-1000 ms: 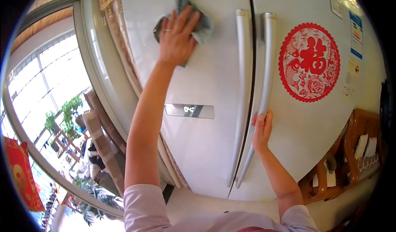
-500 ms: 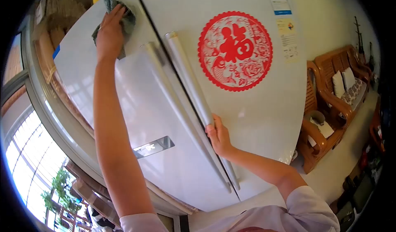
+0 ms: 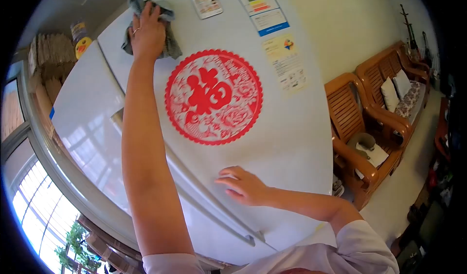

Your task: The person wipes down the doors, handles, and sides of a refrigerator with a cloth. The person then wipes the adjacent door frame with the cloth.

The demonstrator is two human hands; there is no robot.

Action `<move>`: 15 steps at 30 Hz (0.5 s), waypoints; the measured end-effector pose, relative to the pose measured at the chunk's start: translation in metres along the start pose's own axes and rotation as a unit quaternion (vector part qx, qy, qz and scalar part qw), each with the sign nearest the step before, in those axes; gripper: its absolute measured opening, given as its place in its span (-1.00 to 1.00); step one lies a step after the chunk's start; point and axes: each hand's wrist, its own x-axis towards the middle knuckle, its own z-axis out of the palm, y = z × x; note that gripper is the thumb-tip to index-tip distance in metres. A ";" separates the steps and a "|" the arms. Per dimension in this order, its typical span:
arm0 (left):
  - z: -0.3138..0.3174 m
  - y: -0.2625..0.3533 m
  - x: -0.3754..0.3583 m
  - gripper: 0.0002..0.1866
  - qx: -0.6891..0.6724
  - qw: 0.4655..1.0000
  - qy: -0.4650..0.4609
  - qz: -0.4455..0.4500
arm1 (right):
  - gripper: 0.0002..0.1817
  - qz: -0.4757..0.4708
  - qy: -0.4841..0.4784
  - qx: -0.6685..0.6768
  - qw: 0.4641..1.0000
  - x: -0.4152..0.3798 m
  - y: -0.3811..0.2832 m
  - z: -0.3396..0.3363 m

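Note:
My left hand (image 3: 147, 39) is stretched up to the top of the refrigerator's right door (image 3: 287, 142), its fingers pressing a bunched grey-green cloth (image 3: 171, 45) against the white surface. A ring shows on one finger. Below the cloth is a round red-and-white paper-cut sticker (image 3: 214, 97). Lower down, my right hand (image 3: 245, 186) is in front of the same door with fingers apart and nothing in them, to the right of the long door handles (image 3: 204, 193). My left forearm hides part of the door gap and the upper handles.
Labels (image 3: 260, 9) and a small card (image 3: 207, 4) are stuck high on the door. Wooden armchairs (image 3: 348, 106) stand along the wall at right. A window (image 3: 41, 201) and plants (image 3: 75, 245) are at lower left; a yellow duck figure (image 3: 83, 46) sits beyond the refrigerator's top.
My left hand has moved with the cloth from the left door across to the right door. My right hand has let go of the handle. The view has shifted right.

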 end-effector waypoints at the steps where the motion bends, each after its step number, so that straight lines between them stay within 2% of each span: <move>1: 0.013 -0.002 0.007 -0.50 -0.026 0.999 0.029 -0.016 | -0.55 0.001 0.025 -0.042 0.999 -0.007 0.009 -0.024; 4: 0.057 -0.010 0.042 -0.47 0.041 0.998 0.040 -0.002 | -0.62 0.003 0.125 -0.171 0.977 -0.028 0.050 -0.092; 6: 0.075 -0.006 0.061 -0.45 0.070 0.996 0.051 0.016 | -0.63 0.044 0.201 -0.233 0.951 -0.033 0.078 -0.136; 8: 0.034 0.050 0.064 -0.43 -0.132 0.986 0.023 -0.095 | -0.57 0.079 0.260 -0.308 0.912 -0.031 0.096 -0.178; 9: 0.031 0.065 0.067 -0.44 -0.198 0.974 0.048 -0.103 | -0.57 0.078 0.260 -0.305 0.913 -0.030 0.106 -0.194; 10: 0.031 0.073 0.074 -0.44 -0.194 0.974 0.048 -0.104 | -0.54 0.087 0.303 -0.339 0.886 -0.028 0.116 -0.207; 11: 0.033 0.081 0.082 -0.42 -0.166 0.982 0.030 -0.084 | -0.51 0.097 0.345 -0.372 0.856 -0.027 0.122 -0.216; 12: 0.037 0.085 0.092 -0.40 -0.137 0.988 0.009 -0.065 | -0.51 0.095 0.343 -0.369 0.859 -0.026 0.127 -0.221; 13: 0.056 0.078 0.109 -0.47 0.084 0.994 -0.003 0.066 | -0.49 0.097 0.331 -0.372 0.862 -0.026 0.132 -0.225; 14: 0.072 0.071 0.123 -0.54 0.299 0.934 -0.016 0.194 | -0.46 0.098 0.319 -0.375 0.865 -0.026 0.138 -0.228; 15: 0.064 0.105 0.117 -0.52 0.127 0.982 -0.028 0.134 | -0.46 0.096 0.318 -0.371 0.867 -0.027 0.142 -0.229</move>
